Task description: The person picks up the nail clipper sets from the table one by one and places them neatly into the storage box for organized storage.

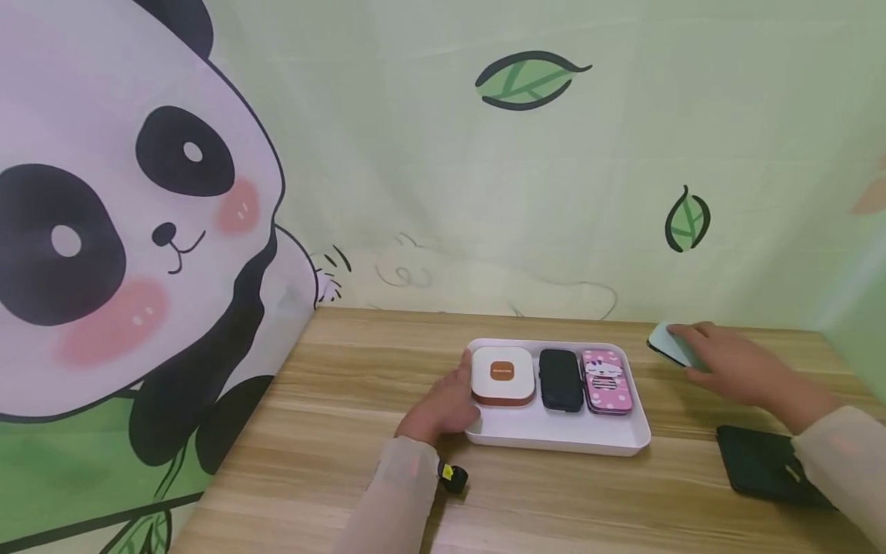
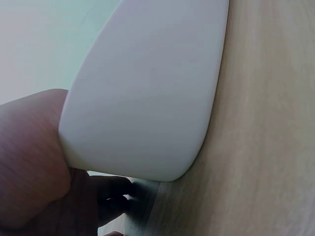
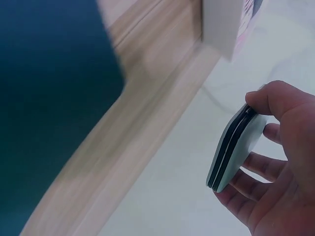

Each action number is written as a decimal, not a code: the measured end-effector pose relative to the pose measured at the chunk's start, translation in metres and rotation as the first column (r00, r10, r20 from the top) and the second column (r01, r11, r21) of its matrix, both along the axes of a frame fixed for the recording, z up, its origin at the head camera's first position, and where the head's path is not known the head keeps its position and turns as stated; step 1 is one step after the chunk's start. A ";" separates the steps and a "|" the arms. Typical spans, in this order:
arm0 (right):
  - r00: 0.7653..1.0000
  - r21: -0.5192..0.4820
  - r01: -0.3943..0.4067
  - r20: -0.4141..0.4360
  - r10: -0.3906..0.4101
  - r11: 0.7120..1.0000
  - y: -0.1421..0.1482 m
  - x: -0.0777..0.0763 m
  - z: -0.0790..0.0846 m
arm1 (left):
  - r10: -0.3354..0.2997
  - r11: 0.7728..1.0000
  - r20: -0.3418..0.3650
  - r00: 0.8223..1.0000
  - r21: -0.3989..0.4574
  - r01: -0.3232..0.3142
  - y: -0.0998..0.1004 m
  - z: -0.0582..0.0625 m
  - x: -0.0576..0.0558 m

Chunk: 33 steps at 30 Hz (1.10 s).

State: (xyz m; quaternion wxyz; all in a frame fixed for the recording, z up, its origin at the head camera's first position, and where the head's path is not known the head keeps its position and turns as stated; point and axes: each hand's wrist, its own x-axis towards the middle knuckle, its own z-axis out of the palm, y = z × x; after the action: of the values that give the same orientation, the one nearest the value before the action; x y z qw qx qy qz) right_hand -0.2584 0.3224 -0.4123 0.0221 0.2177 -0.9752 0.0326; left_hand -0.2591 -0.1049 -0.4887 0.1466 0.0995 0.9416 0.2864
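Note:
My left hand (image 1: 446, 404) grips the left end of a white tray (image 1: 554, 438). In the left wrist view the hand (image 2: 34, 157) lies against the tray's wall (image 2: 147, 88). Inside the tray sit a white square box (image 1: 504, 388) with a brown label, a black case (image 1: 561, 381), and a pink tin-like case (image 1: 607, 385) with a cartoon print. Right of the tray, my right hand (image 1: 727, 362) holds a flat pale mint case (image 1: 667, 344) with a dark seam. The right wrist view shows this case (image 3: 236, 147) tilted between thumb and fingers.
A dark flat case (image 1: 761, 465) lies on the wooden table (image 1: 332, 400) at the right, partly under the right sleeve. A green curtain (image 1: 415, 154) with a panda print hangs behind the table. A small black device (image 1: 453, 478) sits at the left wrist.

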 end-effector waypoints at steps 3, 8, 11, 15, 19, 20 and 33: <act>1.000 -0.006 -0.025 -0.004 0.025 1.000 -0.014 0.000 0.003 | 0.000 1.000 -0.002 1.000 -0.006 0.000 0.000 0.000 -0.001; 0.996 -0.023 -0.084 -0.041 0.083 0.996 -0.035 0.000 0.005 | -0.009 1.000 -0.017 1.000 -0.017 0.009 0.000 -0.002 -0.002; 0.987 -0.034 -0.148 -0.070 0.146 0.988 -0.046 0.000 0.004 | -0.008 1.000 -0.008 1.000 -0.024 0.008 0.000 -0.004 -0.005; 0.969 -0.052 -0.231 -0.095 0.226 0.971 -0.057 -0.001 0.003 | -0.003 1.000 -0.001 1.000 -0.023 0.003 0.001 -0.005 -0.006; 0.959 -0.073 -0.279 -0.075 0.273 0.958 -0.067 -0.001 0.002 | -0.018 1.000 -0.015 1.000 -0.018 0.018 0.000 0.000 -0.002; 0.958 -0.074 -0.283 -0.065 0.278 0.956 -0.069 -0.001 0.001 | -0.024 0.999 -0.019 1.000 -0.022 0.024 0.000 0.001 -0.002; 0.947 -0.113 -0.313 0.044 0.319 0.943 -0.095 0.002 -0.007 | -0.037 0.998 -0.036 0.999 -0.046 0.035 0.000 0.002 -0.001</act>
State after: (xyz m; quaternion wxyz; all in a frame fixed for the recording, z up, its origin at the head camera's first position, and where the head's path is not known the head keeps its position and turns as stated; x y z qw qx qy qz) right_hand -0.2562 0.2272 -0.4192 -0.0024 0.3689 -0.9248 0.0932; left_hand -0.2596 -0.1051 -0.4864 0.1365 0.1185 0.9484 0.2605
